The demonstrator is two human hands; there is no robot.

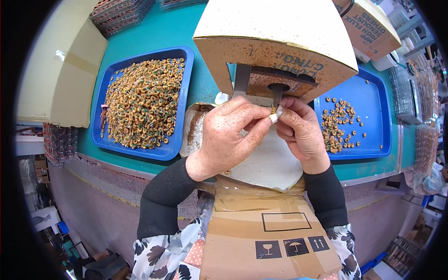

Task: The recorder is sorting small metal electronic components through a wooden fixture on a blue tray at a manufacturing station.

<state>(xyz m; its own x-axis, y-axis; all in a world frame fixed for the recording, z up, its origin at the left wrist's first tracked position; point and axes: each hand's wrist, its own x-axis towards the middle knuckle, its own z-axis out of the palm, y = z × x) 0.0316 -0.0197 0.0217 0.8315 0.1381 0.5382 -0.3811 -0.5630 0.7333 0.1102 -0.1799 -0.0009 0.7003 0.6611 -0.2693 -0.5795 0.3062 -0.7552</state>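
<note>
A small copper-coloured toroidal coil (273,110) sits at the fingertips of both hands, just below a dark spindle (278,89) under the cardboard hood. My left hand (226,133) pinches it from the left with thumb and forefinger. From the right, my right hand (303,128) closes on it too, with white wrapping (276,115) at the fingertips. Reddish-brown dust speckles both hands. Fingers hide part of the coil, and I cannot tell whether it touches the spindle. Beneath the hands lies a pale, dusty sheet (266,163).
A blue tray (183,112) heaped with wound toroidal coils stands at left. Another blue tray (380,107) at right holds fewer coils. The cardboard hood (275,23) overhangs the work spot. A cardboard box (261,224) sits close below my hands. Stacked racks (119,16) stand at far left.
</note>
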